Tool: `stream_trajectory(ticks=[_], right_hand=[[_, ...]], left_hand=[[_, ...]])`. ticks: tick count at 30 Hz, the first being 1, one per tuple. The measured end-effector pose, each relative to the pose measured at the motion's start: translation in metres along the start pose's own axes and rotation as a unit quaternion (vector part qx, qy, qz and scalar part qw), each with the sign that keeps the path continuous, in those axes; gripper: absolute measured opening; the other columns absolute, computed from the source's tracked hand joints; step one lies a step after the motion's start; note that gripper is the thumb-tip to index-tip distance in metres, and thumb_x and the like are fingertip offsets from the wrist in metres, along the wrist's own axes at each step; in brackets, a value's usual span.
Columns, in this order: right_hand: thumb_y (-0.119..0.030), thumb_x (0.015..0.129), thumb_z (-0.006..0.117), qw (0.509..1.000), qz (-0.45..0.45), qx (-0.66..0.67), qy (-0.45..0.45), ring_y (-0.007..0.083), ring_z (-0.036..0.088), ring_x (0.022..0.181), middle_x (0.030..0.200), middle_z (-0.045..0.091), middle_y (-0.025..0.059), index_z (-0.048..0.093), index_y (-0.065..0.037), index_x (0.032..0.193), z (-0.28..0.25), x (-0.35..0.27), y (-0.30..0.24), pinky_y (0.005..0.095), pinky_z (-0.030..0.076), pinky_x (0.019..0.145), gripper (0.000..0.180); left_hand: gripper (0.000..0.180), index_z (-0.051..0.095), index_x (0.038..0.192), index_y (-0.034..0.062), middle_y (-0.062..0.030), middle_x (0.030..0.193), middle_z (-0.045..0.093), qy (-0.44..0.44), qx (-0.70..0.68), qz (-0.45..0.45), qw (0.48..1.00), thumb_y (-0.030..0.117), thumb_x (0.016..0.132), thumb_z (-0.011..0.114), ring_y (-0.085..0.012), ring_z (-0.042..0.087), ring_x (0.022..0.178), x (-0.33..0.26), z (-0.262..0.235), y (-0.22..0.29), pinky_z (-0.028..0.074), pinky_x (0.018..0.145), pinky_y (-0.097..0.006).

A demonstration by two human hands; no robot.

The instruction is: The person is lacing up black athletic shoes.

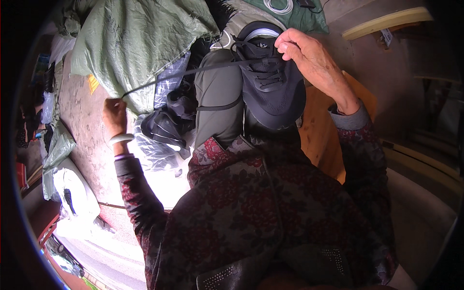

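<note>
A black lace-up shoe (273, 92) rests on my right thigh, its toe pointing toward me and its opening away. From its eyelets a long black shoelace (193, 71) is pulled out to the left, stretched across above my left leg. Out at the left, my left hand (115, 116) is closed around the far end of that lace. My right hand (304, 50) pinches at the shoe's upper eyelets near the collar; what lies between its fingertips is too small to tell surely, but the lace runs up to them. Another dark lace (220, 108) lies across my left leg.
Left of my legs, more black shoes (166, 125) lie on clear plastic (157, 152). A big pale green woven sack (140, 43) stands beyond them. At the right is a wooden board (319, 130). A white cord coil (278, 6) lies on green cloth at the far side.
</note>
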State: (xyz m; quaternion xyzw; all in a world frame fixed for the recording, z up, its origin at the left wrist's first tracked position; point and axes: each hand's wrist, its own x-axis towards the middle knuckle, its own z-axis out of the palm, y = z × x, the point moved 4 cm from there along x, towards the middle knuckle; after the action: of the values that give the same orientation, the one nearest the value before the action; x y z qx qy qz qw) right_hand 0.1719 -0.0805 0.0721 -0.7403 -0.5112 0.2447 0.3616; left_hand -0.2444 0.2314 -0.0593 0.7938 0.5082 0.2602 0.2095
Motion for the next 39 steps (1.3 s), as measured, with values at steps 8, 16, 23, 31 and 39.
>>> stream_trajectory(ticks=[8, 16, 23, 31, 39], right_hand=[[-0.014, 0.099, 0.052, 0.999, -0.020, -0.028, 0.036, 0.0164, 0.056, 0.071, 0.083, 0.060, 0.0081, 0.058, 0.000, 0.102, 0.001, 0.001, -0.006, 0.0321, 0.048, 0.069, 0.015], [-0.013, 0.097, 0.057, 0.996, -0.047, -0.055, 0.044, 0.0168, 0.058, 0.073, 0.085, 0.061, 0.0079, 0.060, 0.000, 0.101, -0.001, 0.007, -0.023, 0.0320, 0.047, 0.070, 0.013], [-0.016, 0.095, 0.057, 0.981, -0.136, -0.137, -0.014, 0.0248, 0.062, 0.083, 0.089, 0.062, 0.0088, 0.062, -0.001, 0.098, 0.003, 0.025, -0.044, 0.0365, 0.048, 0.076, 0.016], [-0.011, 0.092, 0.054, 0.951, -0.245, -0.096, -0.164, 0.0290, 0.063, 0.097, 0.102, 0.065, 0.0128, 0.062, 0.000, 0.110, 0.046, 0.064, -0.059, 0.0385, 0.049, 0.086, 0.023], [-0.009, 0.087, 0.054, 0.855, -0.190, 0.040, -0.482, 0.0133, 0.062, 0.089, 0.097, 0.064, 0.0081, 0.053, 0.000, 0.131, 0.114, 0.079, -0.069, 0.0297, 0.048, 0.081, 0.045]], left_hand=[[0.018, 0.065, 0.099, 0.0074, -0.0146, 0.093, 0.071, -0.061, 0.087, 0.024, 0.994, 0.016, 0.084, 0.068, -0.0340, 0.069, 0.088, -0.009, 0.019, -0.030, 0.053, 0.078, -0.040], [0.022, 0.060, 0.113, 0.0052, 0.0015, 0.102, 0.063, -0.293, -0.281, 0.119, 0.906, 0.004, 0.091, 0.067, -0.0039, 0.051, 0.071, -0.053, 0.094, 0.221, 0.044, 0.065, -0.021], [0.019, 0.063, 0.102, 0.0003, 0.0006, 0.081, 0.064, -0.329, -0.221, 0.231, 0.889, 0.011, 0.090, 0.072, -0.0074, 0.055, 0.071, -0.049, 0.109, 0.262, 0.046, 0.066, -0.024], [0.024, 0.070, 0.096, 0.0004, 0.0017, 0.082, 0.062, -0.505, -0.290, 0.096, 0.807, 0.024, 0.095, 0.067, -0.0068, 0.053, 0.076, -0.044, 0.063, 0.223, 0.044, 0.070, -0.023], [0.020, 0.066, 0.098, -0.0004, -0.0006, 0.091, 0.065, -0.497, -0.337, 0.114, 0.792, 0.019, 0.094, 0.068, -0.0081, 0.055, 0.084, -0.068, 0.032, 0.251, 0.046, 0.080, -0.026]])
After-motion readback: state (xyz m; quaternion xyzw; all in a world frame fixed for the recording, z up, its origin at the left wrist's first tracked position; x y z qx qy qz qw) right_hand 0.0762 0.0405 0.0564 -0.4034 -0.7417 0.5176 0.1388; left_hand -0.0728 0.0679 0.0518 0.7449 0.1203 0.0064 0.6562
